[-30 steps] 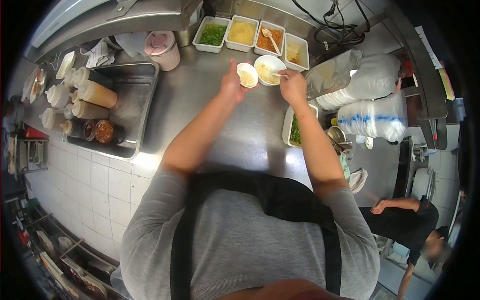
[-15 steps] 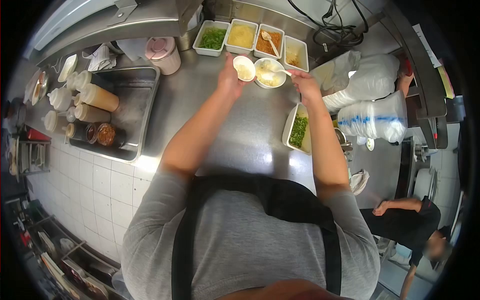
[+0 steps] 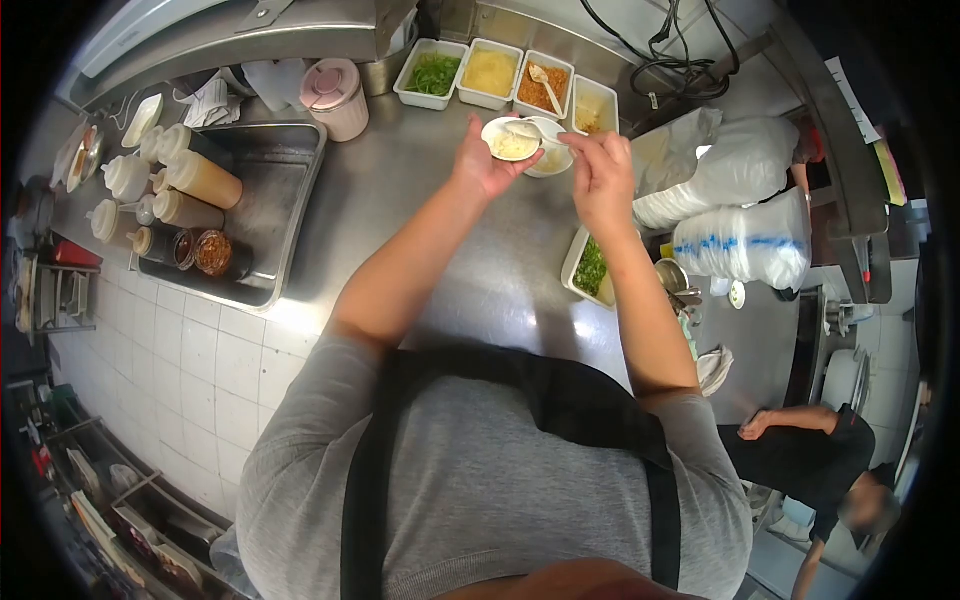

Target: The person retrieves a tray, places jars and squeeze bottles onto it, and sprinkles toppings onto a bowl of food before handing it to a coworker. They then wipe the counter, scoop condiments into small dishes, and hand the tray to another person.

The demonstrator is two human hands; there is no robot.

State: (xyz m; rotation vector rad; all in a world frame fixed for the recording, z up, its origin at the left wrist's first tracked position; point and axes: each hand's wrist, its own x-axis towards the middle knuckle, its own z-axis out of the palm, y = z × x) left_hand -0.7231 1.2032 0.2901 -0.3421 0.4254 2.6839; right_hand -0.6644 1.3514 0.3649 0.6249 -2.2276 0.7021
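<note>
Over the steel worktop, the left hand curls its fingers around a small white bowl, held just beside a larger bowl standing on the steel. The right hand pinches a white spoon whose tip dips into the small one. Four white tubs line the back edge, a tray of squeeze bottles stands at left, and white tiles clad the worktop's front.
</note>
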